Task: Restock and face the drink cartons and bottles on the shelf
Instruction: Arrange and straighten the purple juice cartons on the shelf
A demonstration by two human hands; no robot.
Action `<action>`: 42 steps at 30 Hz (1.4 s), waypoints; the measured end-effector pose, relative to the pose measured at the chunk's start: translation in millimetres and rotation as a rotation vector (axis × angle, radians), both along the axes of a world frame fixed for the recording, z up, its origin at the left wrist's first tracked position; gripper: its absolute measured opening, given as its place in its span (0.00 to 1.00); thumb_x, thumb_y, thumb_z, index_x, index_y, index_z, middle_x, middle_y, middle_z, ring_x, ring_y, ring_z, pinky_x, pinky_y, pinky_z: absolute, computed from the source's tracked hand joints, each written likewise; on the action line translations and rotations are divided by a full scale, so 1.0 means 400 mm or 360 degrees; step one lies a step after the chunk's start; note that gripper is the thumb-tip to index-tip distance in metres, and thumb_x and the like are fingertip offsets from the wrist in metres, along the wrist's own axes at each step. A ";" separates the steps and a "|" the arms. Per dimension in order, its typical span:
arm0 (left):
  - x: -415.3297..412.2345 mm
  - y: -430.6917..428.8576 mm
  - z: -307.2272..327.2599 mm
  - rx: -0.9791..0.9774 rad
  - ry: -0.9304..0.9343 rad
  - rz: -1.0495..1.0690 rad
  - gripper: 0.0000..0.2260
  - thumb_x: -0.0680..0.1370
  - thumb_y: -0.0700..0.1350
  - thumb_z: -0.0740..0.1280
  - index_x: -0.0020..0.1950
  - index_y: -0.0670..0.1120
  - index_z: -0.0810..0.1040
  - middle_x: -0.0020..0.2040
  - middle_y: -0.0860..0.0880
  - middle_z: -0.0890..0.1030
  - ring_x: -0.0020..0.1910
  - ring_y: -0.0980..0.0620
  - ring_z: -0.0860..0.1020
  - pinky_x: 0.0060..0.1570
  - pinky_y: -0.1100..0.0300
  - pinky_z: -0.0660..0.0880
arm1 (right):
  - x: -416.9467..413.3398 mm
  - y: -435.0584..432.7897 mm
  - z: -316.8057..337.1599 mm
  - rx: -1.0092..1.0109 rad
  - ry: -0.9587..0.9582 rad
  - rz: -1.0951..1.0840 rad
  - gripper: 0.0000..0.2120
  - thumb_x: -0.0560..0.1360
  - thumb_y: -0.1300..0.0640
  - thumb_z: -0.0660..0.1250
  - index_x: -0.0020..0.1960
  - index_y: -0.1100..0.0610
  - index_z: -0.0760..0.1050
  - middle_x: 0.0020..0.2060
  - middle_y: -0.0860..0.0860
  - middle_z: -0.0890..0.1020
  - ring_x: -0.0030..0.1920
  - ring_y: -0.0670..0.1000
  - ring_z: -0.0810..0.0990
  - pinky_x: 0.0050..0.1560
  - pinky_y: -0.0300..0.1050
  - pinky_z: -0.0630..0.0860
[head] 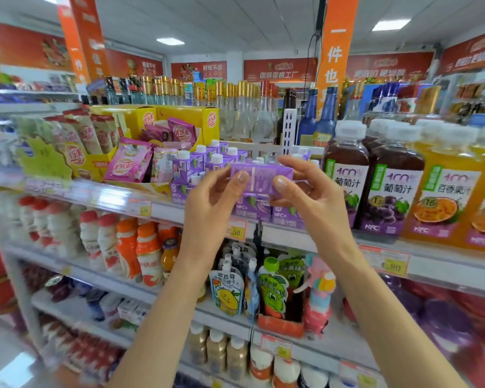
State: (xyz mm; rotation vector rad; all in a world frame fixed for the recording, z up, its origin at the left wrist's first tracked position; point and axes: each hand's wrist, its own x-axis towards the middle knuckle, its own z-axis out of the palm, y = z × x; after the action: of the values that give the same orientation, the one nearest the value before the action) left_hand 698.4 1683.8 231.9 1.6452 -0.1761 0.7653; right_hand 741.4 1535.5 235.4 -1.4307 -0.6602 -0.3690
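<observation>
A purple drink carton (261, 177) lies on its side between my two hands, just in front of the upper shelf. My left hand (213, 197) grips its left end, thumb on the face. My right hand (305, 189) grips its right end, thumb on the face and fingers over the top. Behind and below it stand several purple cartons with white caps (205, 161) in rows on the shelf. To the right stand tall grape juice bottles (345, 175) and orange passion-fruit juice bottles (448, 191).
The shelf edge (157, 204) carries price tags. Pink sachets and yellow boxes (132, 161) fill the left of the shelf. A white divider (289, 130) stands behind the cartons, with glass bottles further back. Lower shelves hold yogurt bottles (129, 247) and drink pouches (227, 292).
</observation>
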 end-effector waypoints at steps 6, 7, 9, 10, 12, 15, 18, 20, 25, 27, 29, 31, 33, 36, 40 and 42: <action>-0.043 -0.035 0.009 -0.0163 0.0135 -0.0085 0.24 0.68 0.61 0.62 0.58 0.48 0.74 0.47 0.54 0.80 0.43 0.63 0.80 0.50 0.61 0.77 | -0.031 0.000 0.005 0.0010 0.0086 0.0039 0.18 0.69 0.46 0.69 0.53 0.57 0.79 0.37 0.53 0.82 0.34 0.56 0.83 0.37 0.49 0.81; -0.047 -0.040 0.009 -0.0176 0.0161 -0.0089 0.24 0.68 0.61 0.63 0.59 0.49 0.73 0.47 0.54 0.81 0.44 0.61 0.80 0.48 0.61 0.77 | -0.034 0.000 0.004 0.0001 0.0108 0.0056 0.17 0.70 0.46 0.68 0.52 0.57 0.78 0.35 0.51 0.81 0.33 0.56 0.83 0.36 0.49 0.81; -0.050 -0.045 0.009 -0.0203 0.0209 -0.0075 0.24 0.67 0.60 0.65 0.59 0.51 0.72 0.48 0.52 0.81 0.46 0.57 0.81 0.46 0.62 0.75 | -0.037 0.003 0.003 -0.0022 0.0151 0.0087 0.15 0.72 0.48 0.68 0.52 0.59 0.77 0.36 0.51 0.81 0.33 0.57 0.83 0.35 0.47 0.81; -0.051 -0.045 0.010 -0.0215 0.0229 -0.0057 0.24 0.68 0.60 0.65 0.60 0.51 0.71 0.49 0.52 0.81 0.47 0.57 0.81 0.45 0.63 0.75 | -0.038 0.005 0.002 -0.0034 0.0173 0.0099 0.14 0.74 0.50 0.68 0.53 0.60 0.77 0.37 0.53 0.81 0.34 0.57 0.84 0.35 0.46 0.81; -0.053 -0.039 0.014 -0.0246 0.0246 -0.0028 0.24 0.70 0.58 0.67 0.63 0.50 0.71 0.50 0.51 0.82 0.47 0.57 0.81 0.45 0.64 0.75 | -0.037 0.008 0.001 -0.0065 0.0195 0.0119 0.14 0.75 0.52 0.68 0.56 0.59 0.77 0.41 0.55 0.82 0.35 0.56 0.84 0.37 0.45 0.81; -0.052 -0.022 0.020 -0.0279 0.0166 0.0000 0.20 0.72 0.52 0.69 0.62 0.50 0.72 0.51 0.52 0.81 0.46 0.60 0.81 0.44 0.67 0.76 | -0.035 0.012 0.005 -0.0130 0.0191 0.0195 0.13 0.74 0.56 0.69 0.59 0.55 0.77 0.48 0.58 0.81 0.35 0.54 0.84 0.39 0.47 0.82; -0.045 0.006 0.022 -0.0150 0.0016 -0.0040 0.20 0.70 0.46 0.74 0.59 0.52 0.71 0.54 0.48 0.81 0.48 0.59 0.81 0.46 0.65 0.77 | -0.030 0.015 0.011 -0.0148 0.0207 0.0306 0.15 0.74 0.60 0.69 0.61 0.54 0.75 0.52 0.57 0.81 0.39 0.51 0.84 0.41 0.45 0.82; -0.040 0.031 0.022 0.0051 -0.0089 -0.0043 0.23 0.69 0.45 0.75 0.60 0.55 0.71 0.58 0.47 0.80 0.54 0.53 0.80 0.53 0.54 0.77 | -0.019 0.022 0.012 -0.0179 0.0210 0.0348 0.19 0.73 0.59 0.69 0.63 0.54 0.74 0.55 0.56 0.81 0.44 0.52 0.84 0.45 0.45 0.82; -0.032 0.086 0.038 0.0463 -0.0154 -0.0215 0.27 0.68 0.43 0.74 0.62 0.59 0.71 0.65 0.54 0.75 0.62 0.53 0.75 0.59 0.43 0.74 | 0.016 0.051 0.029 -0.0274 0.0297 0.0514 0.27 0.66 0.49 0.70 0.64 0.49 0.72 0.57 0.57 0.79 0.53 0.54 0.82 0.48 0.45 0.81; -0.023 0.111 0.045 0.0536 -0.0129 -0.0258 0.27 0.68 0.44 0.74 0.62 0.61 0.71 0.65 0.56 0.75 0.64 0.54 0.73 0.61 0.44 0.72 | 0.031 0.062 0.038 -0.0297 0.0308 0.0524 0.23 0.64 0.51 0.71 0.58 0.46 0.75 0.52 0.54 0.81 0.47 0.48 0.82 0.43 0.41 0.80; -0.016 0.136 0.048 0.0608 -0.0121 -0.0203 0.26 0.68 0.48 0.74 0.63 0.64 0.70 0.65 0.55 0.75 0.65 0.55 0.73 0.62 0.51 0.72 | 0.049 0.077 0.045 -0.0254 0.0267 0.0451 0.19 0.63 0.54 0.72 0.53 0.48 0.77 0.46 0.51 0.83 0.41 0.45 0.82 0.42 0.44 0.81; -0.012 0.153 0.047 0.0669 -0.0140 -0.0162 0.25 0.70 0.49 0.73 0.63 0.63 0.69 0.64 0.55 0.75 0.63 0.59 0.73 0.60 0.60 0.72 | 0.065 0.089 0.051 -0.0202 0.0205 0.0343 0.16 0.64 0.59 0.74 0.51 0.51 0.77 0.46 0.51 0.82 0.41 0.46 0.83 0.42 0.47 0.81; -0.009 0.169 0.045 0.0613 -0.0161 -0.0125 0.20 0.72 0.51 0.70 0.62 0.61 0.70 0.59 0.57 0.78 0.59 0.61 0.75 0.57 0.63 0.72 | 0.077 0.099 0.054 -0.0182 0.0112 0.0280 0.17 0.64 0.64 0.75 0.49 0.51 0.77 0.48 0.53 0.81 0.43 0.49 0.83 0.44 0.47 0.82; 0.005 0.196 0.048 0.0531 -0.0188 -0.0060 0.15 0.72 0.53 0.68 0.58 0.59 0.73 0.49 0.55 0.80 0.50 0.62 0.78 0.53 0.64 0.73 | 0.082 0.113 0.054 -0.0261 0.0012 0.0200 0.18 0.59 0.58 0.76 0.48 0.46 0.78 0.52 0.57 0.80 0.46 0.57 0.80 0.50 0.60 0.79; 0.029 0.226 0.063 0.0675 -0.0206 -0.0032 0.09 0.67 0.49 0.70 0.46 0.57 0.77 0.36 0.60 0.81 0.38 0.66 0.76 0.41 0.72 0.69 | 0.090 0.130 0.056 -0.0402 -0.0004 0.0312 0.18 0.61 0.59 0.76 0.46 0.40 0.81 0.47 0.43 0.82 0.43 0.56 0.76 0.47 0.74 0.73; 0.041 0.242 0.069 0.0726 -0.0212 -0.0044 0.05 0.70 0.45 0.71 0.40 0.55 0.77 0.33 0.63 0.80 0.35 0.65 0.75 0.39 0.71 0.70 | 0.094 0.133 0.064 -0.0586 -0.0059 0.0316 0.22 0.65 0.65 0.76 0.48 0.40 0.79 0.49 0.41 0.81 0.49 0.51 0.79 0.56 0.58 0.76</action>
State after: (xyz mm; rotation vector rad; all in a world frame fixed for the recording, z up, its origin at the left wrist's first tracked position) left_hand 714.9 1780.4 259.4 2.0141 -0.4965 0.8568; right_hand 778.8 1588.8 260.8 -1.6901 -0.9270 -0.1203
